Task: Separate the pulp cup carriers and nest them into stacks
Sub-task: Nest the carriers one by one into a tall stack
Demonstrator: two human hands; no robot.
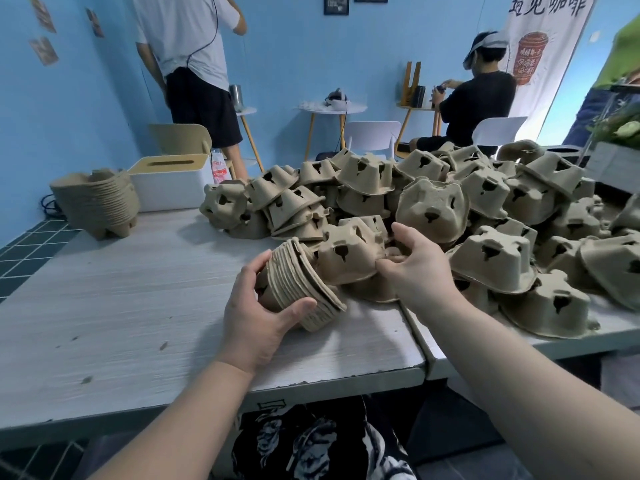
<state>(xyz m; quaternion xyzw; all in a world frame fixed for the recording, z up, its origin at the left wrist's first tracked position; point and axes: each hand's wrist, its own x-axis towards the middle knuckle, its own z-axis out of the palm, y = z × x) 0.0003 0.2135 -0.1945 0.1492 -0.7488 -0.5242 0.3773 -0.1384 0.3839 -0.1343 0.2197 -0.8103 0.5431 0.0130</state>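
Note:
My left hand (258, 315) grips a nested stack of brown pulp cup carriers (301, 289), tipped on its side just above the table. My right hand (414, 268) pinches the rim of a single carrier (346, 259) that lies bottom-up right beside the stack's open end. A big loose pile of carriers (485, 209) covers the table behind and to the right of my hands. A finished nested stack (98, 202) stands at the far left of the table.
A white tissue box (169, 183) sits behind the finished stack. The grey table (121, 306) has a seam under my right wrist. Two people, small round tables and white chairs are at the back wall. A planter stands far right.

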